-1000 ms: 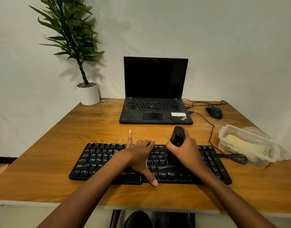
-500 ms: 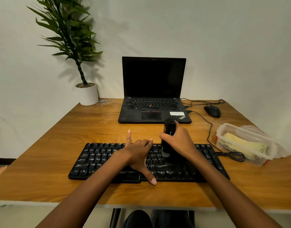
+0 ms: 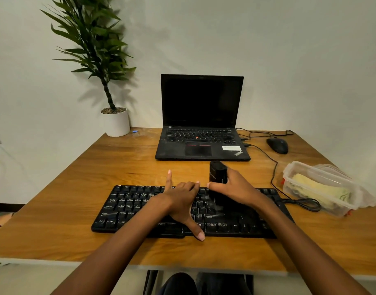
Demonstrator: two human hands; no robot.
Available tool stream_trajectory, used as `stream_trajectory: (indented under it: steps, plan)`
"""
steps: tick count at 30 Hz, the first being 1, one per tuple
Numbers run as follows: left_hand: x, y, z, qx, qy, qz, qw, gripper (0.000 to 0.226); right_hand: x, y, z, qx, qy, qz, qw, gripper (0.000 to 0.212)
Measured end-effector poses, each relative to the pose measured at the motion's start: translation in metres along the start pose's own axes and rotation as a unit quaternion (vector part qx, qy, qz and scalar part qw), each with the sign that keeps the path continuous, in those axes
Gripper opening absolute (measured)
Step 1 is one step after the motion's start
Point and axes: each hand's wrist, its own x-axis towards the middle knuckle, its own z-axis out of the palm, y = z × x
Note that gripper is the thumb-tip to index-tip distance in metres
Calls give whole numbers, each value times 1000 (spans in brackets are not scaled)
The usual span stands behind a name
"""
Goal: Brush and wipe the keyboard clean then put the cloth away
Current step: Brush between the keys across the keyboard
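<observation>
A black keyboard [image 3: 127,207] lies near the front edge of the wooden desk. My left hand [image 3: 180,201] rests on its middle, index finger and thumb spread, the other fingers curled on the keys. My right hand [image 3: 236,189] grips a black brush [image 3: 218,172] by its handle, upright, with the bristles down on the keys right of centre. A yellow cloth [image 3: 319,188] lies inside a clear plastic container [image 3: 289,173] at the right of the desk.
An open black laptop [image 3: 202,145] stands behind the keyboard. A black mouse [image 3: 277,145] and cables [image 3: 274,175] lie at the back right. A potted plant [image 3: 116,122] stands at the back left. The container's lid [image 3: 331,169] leans behind it.
My right hand has carried the brush leftward across the keys, from right of centre toward my left hand. My left hand has stayed in place on the keyboard.
</observation>
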Motion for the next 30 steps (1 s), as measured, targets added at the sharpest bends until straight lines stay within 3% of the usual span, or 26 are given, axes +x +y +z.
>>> stream_trajectory:
  steps: [13, 17, 21, 24, 27, 30]
  plan:
    - [0, 1, 1, -5, -4, 0, 1000, 135, 4, 1, 0, 39, 31, -14, 999, 18]
    - [0, 0, 0, -12, -10, -5, 1000, 133, 7, -3, 2, 17, -46, -13, 999, 20]
    - [-1, 2, 0, -13, -11, -5, 1000, 133, 15, -4, -6, -18, -31, -16, 999, 28]
    - [-1, 1, 0, -19, -7, -5, 1000, 132, 13, -3, -6, 5, -79, -10, 997, 28]
    - [-1, 1, 0, -15, -6, -1, 1000, 133, 14, -3, -9, 5, -57, -8, 998, 36]
    - [0, -1, 3, -17, -2, 1, 1000, 132, 12, -2, -11, 16, -115, 14, 993, 33]
